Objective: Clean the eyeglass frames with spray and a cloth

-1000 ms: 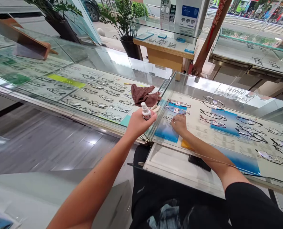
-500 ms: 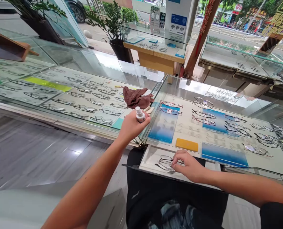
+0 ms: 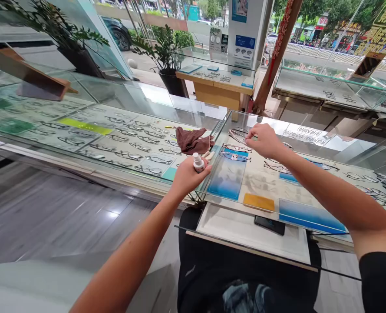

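Eyeglasses extend left from the right grip, which seems pinched on one end, likely limiting smudges. Nearer the wearer, two frames lie aligned, probably for display. The left grip encircles an upright spray bottle, perhaps preventing spills; beyond it, a cloth lies crumpled.

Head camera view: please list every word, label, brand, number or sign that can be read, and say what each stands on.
None reads with certainty.
White strips at the right-hand display case: too small.
White bottle in the left hand, label: too small.
Gold lettering, upper right: too blurred.
Blue-and-white notice on the pillar: too small.
Red sign outside: too blurred.
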